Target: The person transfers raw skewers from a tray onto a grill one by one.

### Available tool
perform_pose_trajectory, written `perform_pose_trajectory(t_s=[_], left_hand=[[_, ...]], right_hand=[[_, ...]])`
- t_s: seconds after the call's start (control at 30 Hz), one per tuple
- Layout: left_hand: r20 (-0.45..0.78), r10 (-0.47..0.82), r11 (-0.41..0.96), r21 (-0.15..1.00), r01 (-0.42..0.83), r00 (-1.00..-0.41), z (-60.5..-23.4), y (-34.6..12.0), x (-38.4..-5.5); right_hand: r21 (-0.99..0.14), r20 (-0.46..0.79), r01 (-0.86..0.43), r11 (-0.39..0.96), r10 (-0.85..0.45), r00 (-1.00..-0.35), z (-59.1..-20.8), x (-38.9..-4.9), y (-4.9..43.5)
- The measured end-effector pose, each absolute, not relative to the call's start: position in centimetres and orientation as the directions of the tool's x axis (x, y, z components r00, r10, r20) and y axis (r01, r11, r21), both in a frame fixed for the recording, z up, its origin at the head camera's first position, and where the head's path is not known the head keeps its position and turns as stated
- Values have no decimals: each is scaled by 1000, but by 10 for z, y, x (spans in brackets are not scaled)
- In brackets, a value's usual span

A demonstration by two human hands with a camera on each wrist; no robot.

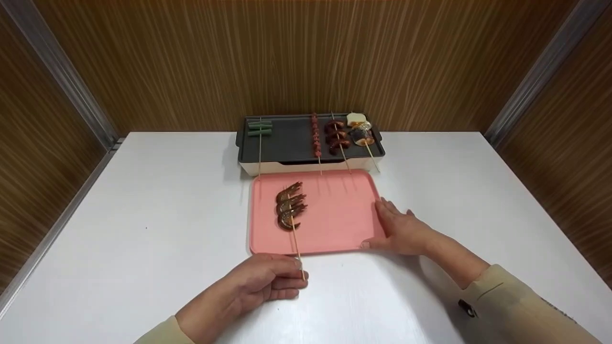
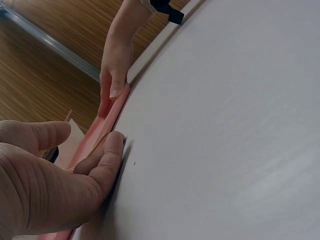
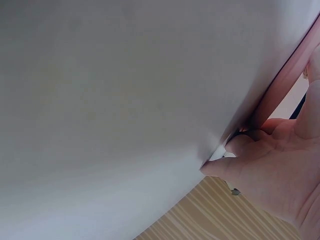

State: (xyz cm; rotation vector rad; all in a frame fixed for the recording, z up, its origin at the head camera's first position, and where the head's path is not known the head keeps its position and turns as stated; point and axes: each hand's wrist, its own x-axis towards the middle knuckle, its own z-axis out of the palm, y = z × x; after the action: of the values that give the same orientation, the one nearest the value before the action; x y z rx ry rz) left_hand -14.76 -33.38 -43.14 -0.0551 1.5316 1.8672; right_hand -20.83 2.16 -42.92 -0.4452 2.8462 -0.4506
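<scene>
Three dark shrimp on one skewer [image 1: 289, 206] lie on the left part of a pink tray [image 1: 334, 224]. Its bare stick reaches past the front rim to my left hand [image 1: 270, 277]. There the stick end lies against the fingers, and the thumb stands apart from them in the left wrist view. My right hand [image 1: 404, 232] rests at the tray's front right corner, fingers along the right rim and thumb at the front rim. In the right wrist view, the fingers [image 3: 280, 129] reach the pink rim close over the table.
Behind the tray stands a dark grill plate [image 1: 289, 138] on a white base. On it lie a green vegetable skewer [image 1: 259, 128], a thin red skewer [image 1: 315, 136], a reddish-brown skewer [image 1: 337, 135] and a mixed skewer [image 1: 362, 134], their sticks pointing frontward. Wood-patterned walls [image 1: 306, 57] enclose the white table [image 1: 186, 200].
</scene>
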Motion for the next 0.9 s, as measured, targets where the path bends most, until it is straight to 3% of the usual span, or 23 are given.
perform_pose_trajectory(t_s=[0.53, 0.9], left_hand=[[-432, 404, -123, 848, -516, -807, -418, -333, -147], [-417, 392, -104, 866, -490, -820, -413, -337, -147]], right_hand=[[-335, -173, -260, 906, -331, -928, -427, -207, 21], [-325, -174, -262, 908, -330, -928, -429, -208, 21]])
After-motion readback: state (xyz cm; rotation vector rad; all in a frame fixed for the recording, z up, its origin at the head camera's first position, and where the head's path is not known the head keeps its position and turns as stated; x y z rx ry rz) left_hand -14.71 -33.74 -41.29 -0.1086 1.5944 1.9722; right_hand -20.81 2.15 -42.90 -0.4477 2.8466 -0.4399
